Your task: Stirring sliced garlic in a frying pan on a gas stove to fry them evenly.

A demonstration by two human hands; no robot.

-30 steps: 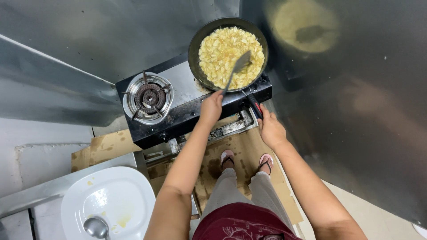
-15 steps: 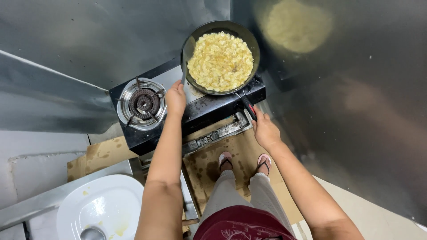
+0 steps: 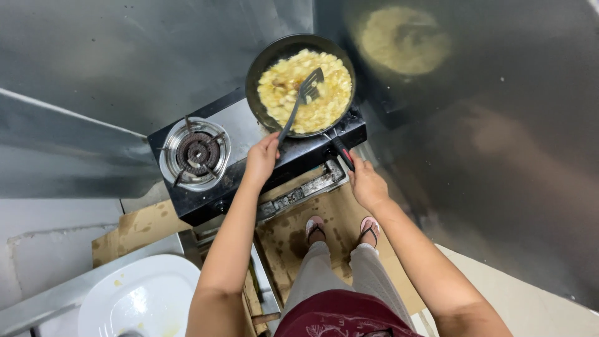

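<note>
From the left I count one white plate (image 3: pixel 140 296) low on the counter, then one stove (image 3: pixel 249 156) with two burners, the free burner (image 3: pixel 194 153) bare. My left hand (image 3: pixel 261 159) is clenched on one spatula (image 3: pixel 299 103), its blade in the yellow food. One pan (image 3: pixel 299 84) sits on the other burner. My right hand (image 3: pixel 367 184) grasps the pan handle (image 3: pixel 342 153).

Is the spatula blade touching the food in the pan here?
Touching. The head view shows the spatula, held by the left hand, with its slotted blade lying flat on the yellow food inside the pan.
</note>
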